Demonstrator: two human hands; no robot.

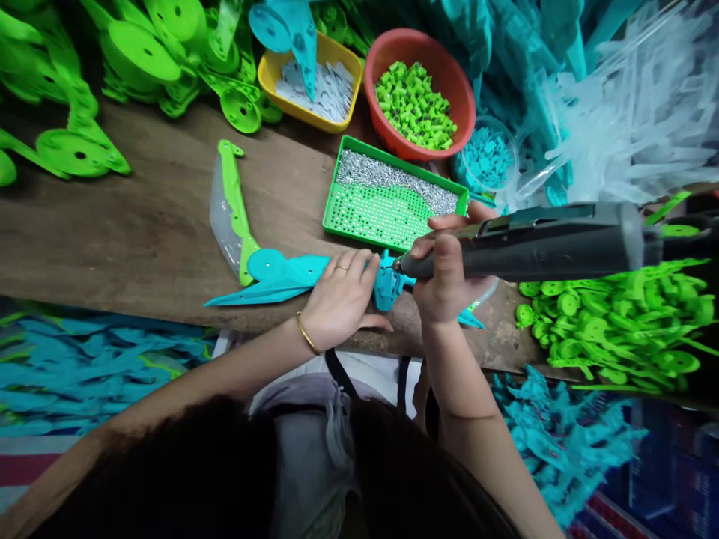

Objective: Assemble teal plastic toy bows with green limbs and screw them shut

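A turquoise plastic winged part (289,278) lies on the wooden bench, with a small upright turquoise block (387,288) at its middle. My left hand (342,296) rests over the part left of that block, fingers together on top and thumb stretched along the near side, holding it down. In my right hand (449,277) is a dark electric screwdriver (539,243), held nearly level. Its tip meets the top of the block or sits just by it; the exact contact is too small to tell. The part's right end is partly hidden behind my right hand.
Beyond my hands stands a green perforated tray (371,213) of small screws. Behind it are a red bowl (374,82) of green pieces and a yellow tub (314,116) of grey-white pieces. A green arm with a clear blade (233,202) lies left. Green parts (612,322) are heaped right.
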